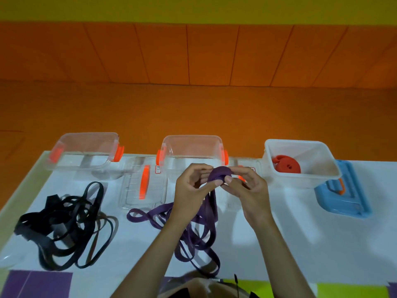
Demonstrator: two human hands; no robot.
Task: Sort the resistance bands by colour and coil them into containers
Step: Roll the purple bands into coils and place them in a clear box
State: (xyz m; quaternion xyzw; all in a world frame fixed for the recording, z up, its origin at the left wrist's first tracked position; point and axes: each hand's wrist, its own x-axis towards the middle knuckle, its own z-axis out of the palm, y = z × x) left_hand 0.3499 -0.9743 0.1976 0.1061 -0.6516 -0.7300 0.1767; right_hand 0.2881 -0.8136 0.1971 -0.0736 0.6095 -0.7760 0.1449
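Orange panelled wall (193, 52) at 12 o'clock, yellow band (193, 7) above. Orange floor (193, 108) beneath. White table (300, 233) nearside. Purple mat (38, 284) at 7 o'clock, lime mat (352, 291) at 5.

One head-worn view looks steeply down, close over the white table (300, 244).

Dim, warm colour cast; soft shadows; wide-angle bending at edges; slightly soft focus.

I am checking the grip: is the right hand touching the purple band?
Touching. The head view shows the right hand pinching the coiled end of the purple band, with no gap between them.
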